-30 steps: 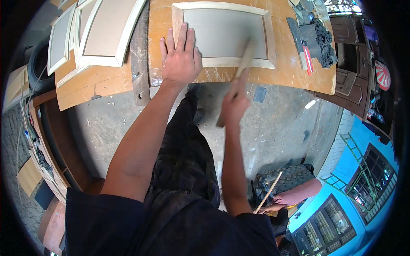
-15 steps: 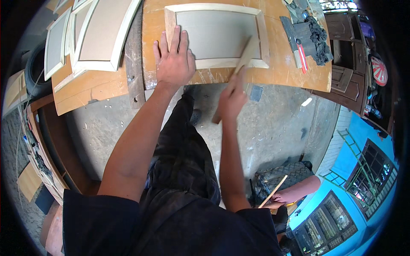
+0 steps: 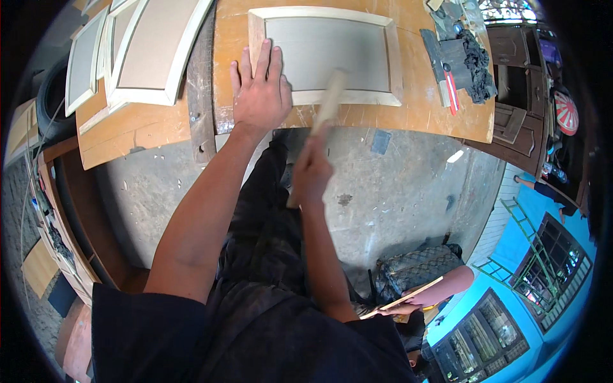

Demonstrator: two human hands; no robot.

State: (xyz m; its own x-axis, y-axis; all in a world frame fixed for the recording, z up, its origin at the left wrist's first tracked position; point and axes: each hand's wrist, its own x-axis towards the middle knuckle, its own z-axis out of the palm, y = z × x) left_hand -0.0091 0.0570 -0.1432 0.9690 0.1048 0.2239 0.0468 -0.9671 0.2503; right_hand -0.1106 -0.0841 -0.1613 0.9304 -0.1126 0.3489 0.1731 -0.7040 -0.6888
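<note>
A pale wooden frame point(image 3: 370, 97) with a flat greyish panel point(image 3: 300, 48) lies on the orange-brown worktable point(image 3: 447, 121). My left hand point(image 3: 260, 96) rests flat at the frame's near left corner, fingers spread over the left rail and the tabletop. In front of the table, my right hand point(image 3: 311, 169) is closed round a flat wooden stick point(image 3: 331, 99), blurred by motion. The stick slants across the near rail, its far end over the panel. Its underside is hidden, and I cannot tell how firmly it touches.
More framed panels point(image 3: 153, 48) lean at the left, beside a dark plank point(image 3: 202, 96). A red-handled cutter point(image 3: 451, 89) and crumpled black cloth point(image 3: 479, 64) lie at the right. Behind, another person's hand point(image 3: 402, 309) holds a thin wood strip point(image 3: 408, 296). A bluish scrap point(image 3: 380, 142) lies on the floor.
My right hand and the wooden stick have moved left along the near rail, from its right part towards the middle. My left hand has stayed in place. The other person's strip has shifted.
</note>
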